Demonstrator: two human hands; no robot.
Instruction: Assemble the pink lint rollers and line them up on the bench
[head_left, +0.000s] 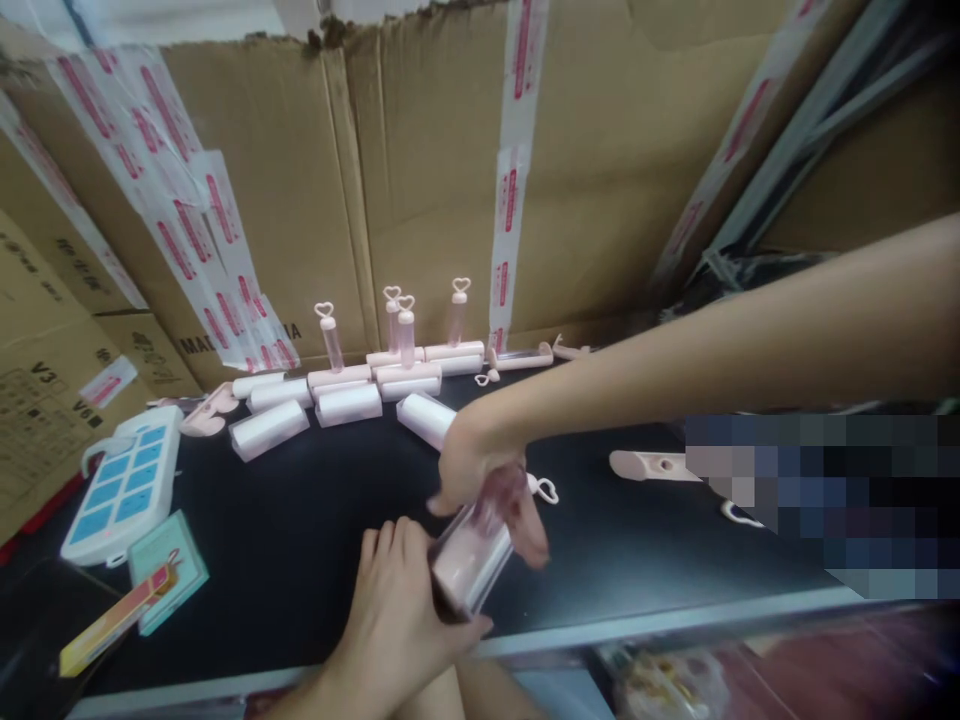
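A pale pink lint roller in a clear, shiny cover is tilted between my two hands above the near part of the black table. My left hand grips its lower left side, with the thumb under the near end. From above, my right hand reaches down over the far end, thumb and fingers on either side. A heart-shaped loop shows just beyond my right hand; whether it belongs to the held roller I cannot tell. Behind my right hand lies a white roll, partly hidden.
Several white rolls and pink rollers with upright heart-ended handles line the back, against a taped cardboard box. At left lie a white case with blue panels, a teal packet and a yellow-orange cutter. A pink handle piece lies right.
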